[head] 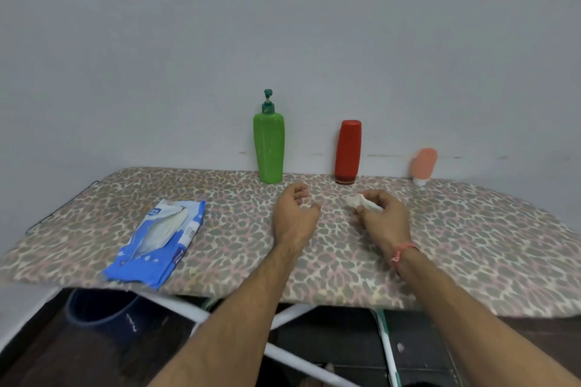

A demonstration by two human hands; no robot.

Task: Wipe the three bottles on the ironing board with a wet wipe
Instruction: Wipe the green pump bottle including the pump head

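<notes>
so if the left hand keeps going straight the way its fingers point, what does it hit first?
Probably the green pump bottle. The left hand, open and empty, points up and slightly left toward its base, with only bare ironing board between. Depth is unclear; it might pass just right of it.

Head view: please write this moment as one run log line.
right hand holds wet wipe | left hand open, empty | three bottles upright, untouched

2 bare forearms; a pink thread bracelet [404, 252] circles the right wrist.
</notes>
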